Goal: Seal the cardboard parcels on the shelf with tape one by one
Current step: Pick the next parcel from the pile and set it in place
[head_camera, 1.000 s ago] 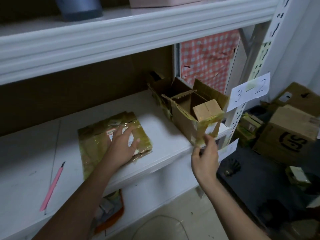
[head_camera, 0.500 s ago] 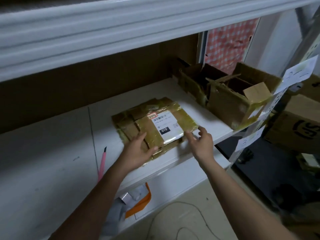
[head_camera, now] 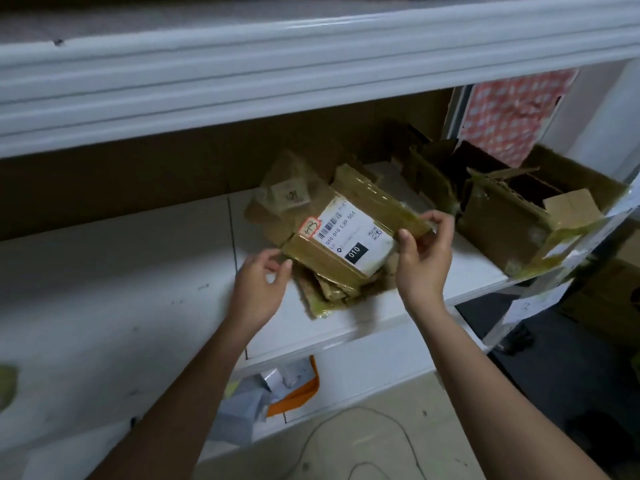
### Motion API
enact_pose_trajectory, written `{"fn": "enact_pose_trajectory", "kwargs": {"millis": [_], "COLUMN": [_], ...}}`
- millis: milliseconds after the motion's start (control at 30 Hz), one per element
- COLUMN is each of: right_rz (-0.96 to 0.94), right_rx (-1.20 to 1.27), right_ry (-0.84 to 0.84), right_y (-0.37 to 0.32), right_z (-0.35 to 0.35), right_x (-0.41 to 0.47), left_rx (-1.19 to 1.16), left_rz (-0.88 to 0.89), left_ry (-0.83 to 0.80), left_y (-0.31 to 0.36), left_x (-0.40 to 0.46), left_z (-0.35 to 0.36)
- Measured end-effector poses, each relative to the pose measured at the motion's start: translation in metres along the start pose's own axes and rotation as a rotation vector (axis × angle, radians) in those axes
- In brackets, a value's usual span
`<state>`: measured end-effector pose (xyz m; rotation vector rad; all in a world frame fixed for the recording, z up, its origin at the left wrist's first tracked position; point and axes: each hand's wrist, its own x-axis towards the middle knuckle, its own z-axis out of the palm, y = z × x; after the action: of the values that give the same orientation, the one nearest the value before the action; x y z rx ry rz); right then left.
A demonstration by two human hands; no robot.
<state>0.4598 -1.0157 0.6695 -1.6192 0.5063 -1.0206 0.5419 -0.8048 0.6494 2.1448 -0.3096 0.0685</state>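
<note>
A flat brown cardboard parcel (head_camera: pixel 349 233) wrapped in glossy tape, with a white barcode label marked 010, is tilted up off the white shelf (head_camera: pixel 145 271). My right hand (head_camera: pixel 424 258) grips its right edge between thumb and fingers. My left hand (head_camera: pixel 259 285) is at its lower left corner, fingers curled, thumb and fingertips touching the corner. More crumpled taped cardboard (head_camera: pixel 332 292) lies under the parcel. Another flat taped piece (head_camera: pixel 287 192) lies behind it. No tape roll is in view.
Open cardboard boxes (head_camera: pixel 512 216) with loose flaps stand at the shelf's right end. The upper shelf's white beam (head_camera: pixel 277 71) hangs overhead. Orange and white items (head_camera: pixel 287 386) sit on the lower shelf. A cable (head_camera: pixel 346 431) lies on the floor. Brown cartons (head_camera: pixel 609 299) stand right.
The parcel has been lifted and tilted up from lying flat. My right hand moved from its front corner to grip its right edge. My left hand slid to the lower left corner.
</note>
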Motion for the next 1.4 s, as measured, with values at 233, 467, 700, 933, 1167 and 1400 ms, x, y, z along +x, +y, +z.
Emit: {"fn": "enact_pose_trajectory", "kwargs": {"millis": [233, 467, 700, 933, 1167, 1400], "right_rz": [-0.107, -0.092, 0.106, 0.098, 0.014, -0.052], "right_rx": [0.132, 0.21, 0.067, 0.243, 0.227, 0.053], "right_ry": [-0.265, -0.528, -0.568, -0.504, -0.439, -0.733], "right_y": [-0.025, -0.046, -0.063, -0.082, -0.069, -0.065], "right_z": [0.06, 0.121, 0.195, 0.257, 0.232, 0.226], "right_x": [-0.035, -0.102, -0.157, -0.213, -0.222, -0.205], "left_rx": [0.013, -0.286, -0.377, -0.548, -0.562, -0.386], "left_rz": [0.0, -0.076, -0.039, 0.013, 0.03, 0.085], "left_ry": [0.361, 0.326, 0.222, -0.062, -0.188, -0.163], "left_y": [-0.024, -0.061, -0.115, -0.161, -0.183, -0.184], "left_x": [-0.027, -0.056, -0.056, -0.046, -0.034, -0.043], "left_z": [-0.079, -0.157, -0.213, -0.274, -0.288, -0.28]}}
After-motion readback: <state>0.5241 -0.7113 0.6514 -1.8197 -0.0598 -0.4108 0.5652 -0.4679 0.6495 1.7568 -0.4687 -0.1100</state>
